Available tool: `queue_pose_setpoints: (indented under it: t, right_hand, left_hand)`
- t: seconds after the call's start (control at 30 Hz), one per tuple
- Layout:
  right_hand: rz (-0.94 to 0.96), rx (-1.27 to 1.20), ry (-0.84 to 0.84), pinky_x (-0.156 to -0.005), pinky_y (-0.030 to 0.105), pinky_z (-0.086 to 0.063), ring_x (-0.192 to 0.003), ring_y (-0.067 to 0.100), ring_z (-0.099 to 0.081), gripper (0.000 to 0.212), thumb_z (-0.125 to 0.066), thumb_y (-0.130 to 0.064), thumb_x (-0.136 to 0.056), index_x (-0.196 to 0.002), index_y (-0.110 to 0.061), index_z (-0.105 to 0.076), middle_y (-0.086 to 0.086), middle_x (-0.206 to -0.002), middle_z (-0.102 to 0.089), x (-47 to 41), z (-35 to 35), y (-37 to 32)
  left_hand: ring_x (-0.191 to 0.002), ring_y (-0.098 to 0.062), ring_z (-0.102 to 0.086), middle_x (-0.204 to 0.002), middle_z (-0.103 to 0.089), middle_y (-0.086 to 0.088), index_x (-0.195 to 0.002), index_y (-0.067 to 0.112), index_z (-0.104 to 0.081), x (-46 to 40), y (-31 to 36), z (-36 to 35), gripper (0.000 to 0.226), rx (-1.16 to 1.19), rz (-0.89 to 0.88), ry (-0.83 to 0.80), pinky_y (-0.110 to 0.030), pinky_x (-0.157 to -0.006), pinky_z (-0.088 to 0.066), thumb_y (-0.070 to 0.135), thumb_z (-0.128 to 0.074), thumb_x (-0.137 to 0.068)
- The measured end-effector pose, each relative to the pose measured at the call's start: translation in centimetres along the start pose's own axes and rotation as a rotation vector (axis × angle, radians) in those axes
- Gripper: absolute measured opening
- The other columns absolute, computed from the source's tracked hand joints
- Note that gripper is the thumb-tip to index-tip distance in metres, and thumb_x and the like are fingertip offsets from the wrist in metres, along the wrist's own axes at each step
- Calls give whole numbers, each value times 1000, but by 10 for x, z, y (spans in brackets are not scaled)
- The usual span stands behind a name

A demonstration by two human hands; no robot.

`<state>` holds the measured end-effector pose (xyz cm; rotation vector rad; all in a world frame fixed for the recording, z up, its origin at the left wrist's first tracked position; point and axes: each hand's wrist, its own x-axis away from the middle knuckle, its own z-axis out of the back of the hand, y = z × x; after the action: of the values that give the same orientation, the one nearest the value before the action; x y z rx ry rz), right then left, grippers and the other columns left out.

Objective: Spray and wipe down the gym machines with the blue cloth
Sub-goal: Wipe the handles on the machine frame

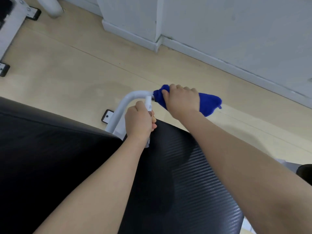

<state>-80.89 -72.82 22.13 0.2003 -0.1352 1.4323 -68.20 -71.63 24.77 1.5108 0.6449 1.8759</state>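
Observation:
My right hand (181,100) grips the blue cloth (209,103), which is wrapped round the end of a white curved handle bar (125,103) of the gym machine. The bar's end is hidden under the cloth. My left hand (139,121) holds a small spray bottle with a white nozzle (148,103), upright just beside the bar and close to the cloth. Most of the bottle is hidden by my fingers. Below both arms lie the machine's black pads (177,174), the right one with a woven texture.
Pale wooden floor (76,68) spreads beyond the machine. A white wall and skirting board (219,58) run along the right and back. Another white machine frame with black feet (5,70) stands at the far left, and a white post (52,7) at the top.

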Motion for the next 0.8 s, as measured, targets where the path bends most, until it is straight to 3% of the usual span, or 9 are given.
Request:
queue_pose_setpoints:
  t: [0.07,0.2,0.3,0.4,0.5,0.6,0.7,0.8]
  right_hand:
    - [34,-41,-6,-70,35,-32,-80,27,-52,33,-26,-35,-101,-102,-12,-50,5,-94,-57,-9,0,-17]
    - [95,-112,-5,-63,32,-30,-66,22,-43,41,-23,-47,-100,-92,-13,-45,-1,-77,-46,-11,-3,-2]
    - [-102,-173,-90,-50,29,-29,-53,20,-43,46,-23,-48,-99,-80,-13,-45,0,-62,-45,-10,1,23]
    - [-219,-111,-167,-56,31,-32,-52,20,-42,40,-25,-36,-99,-82,-11,-52,2,-62,-46,-13,4,18]
    - [20,-13,-115,-63,36,-32,-72,27,-53,17,-37,-20,-96,-105,-12,-48,6,-87,-51,-26,-1,-17]
    - [146,-90,9,-66,33,-30,-73,25,-51,30,-29,-37,-100,-101,-13,-46,3,-85,-50,-31,-5,-39]
    - [303,-68,96,-63,33,-32,-72,27,-55,36,-54,-41,-89,-107,-10,-54,6,-88,-58,-19,-14,-14]
    - [194,92,104,-54,28,-29,-53,23,-50,36,-77,-27,-64,-90,-10,-59,5,-70,-57,-2,-18,12]
  left_hand:
    - [-37,-18,-43,-52,-53,-6,-58,7,-50,-1,-2,0,42,23,13,-4,-30,-52,-37,19,-28,-92]
    - [-39,-18,-45,-51,-51,-4,-58,10,-50,-3,-4,-3,42,-12,-17,4,-34,-57,-39,20,-28,-92]
    - [-43,-20,-45,-52,-51,-5,-59,9,-50,-3,-1,-5,43,-18,-2,16,-35,-59,-41,21,-28,-94]
    - [-43,-21,-43,-51,-50,-6,-57,9,-49,-4,1,-4,44,-11,31,7,-33,-55,-41,21,-28,-94]
    - [-44,-20,-42,-50,-49,-5,-58,9,-50,-7,0,-4,43,43,74,-2,-31,-50,-39,21,-29,-93]
    - [-44,-19,-42,-49,-48,-2,-58,10,-50,-8,1,-4,41,75,72,-17,-30,-48,-36,18,-30,-92]
    - [-40,-17,-43,-48,-49,-4,-56,9,-49,-6,2,-3,43,31,53,-9,-31,-49,-40,18,-29,-93]
    - [-37,-15,-42,-47,-49,-3,-58,7,-49,-4,3,-1,41,13,48,-26,-31,-51,-39,18,-29,-92]
